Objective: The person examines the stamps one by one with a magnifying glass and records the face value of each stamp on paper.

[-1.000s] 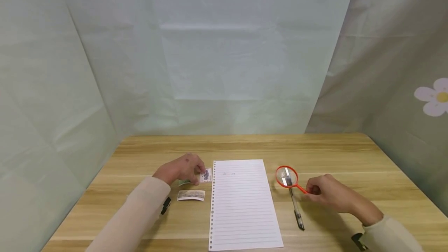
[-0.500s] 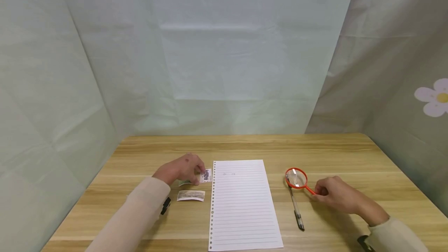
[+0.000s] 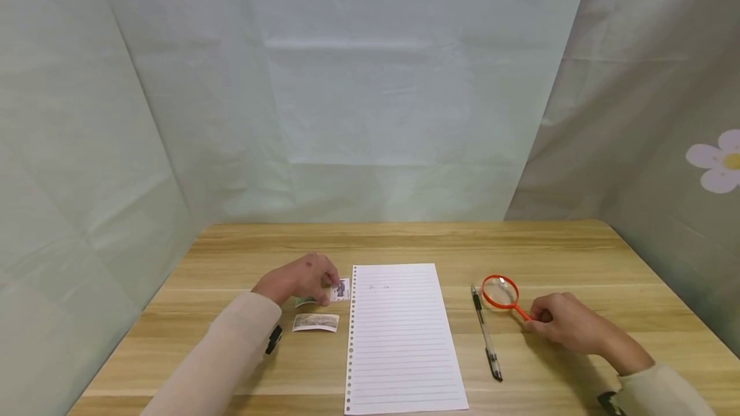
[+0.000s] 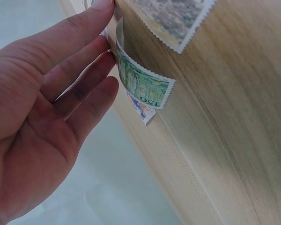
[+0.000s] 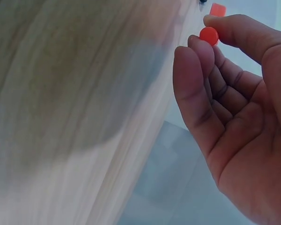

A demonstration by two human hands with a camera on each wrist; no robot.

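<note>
On the table [image 3: 405, 242] — three stamps [image 3: 315, 322], one pen [image 3: 485, 339], one magnifier [image 3: 500, 292].

— How many stamps are lying on the desk [image 3: 405, 242]?
— Three stamps [image 3: 315, 322] are showing, one lined sheet [image 3: 401, 339], one pen [image 3: 487, 339].
— And magnifiers?
— One red magnifying glass [image 3: 500, 292] is showing.

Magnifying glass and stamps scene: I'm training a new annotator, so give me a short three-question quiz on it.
1. True or false: the right hand pinches the magnifying glass by its orange handle.
2. What lies between the lined paper and the magnifying glass?
3. The left hand touches: A) pen B) stamps C) paper.

Key: 1 true; 2 the pen; 3 B.
</note>
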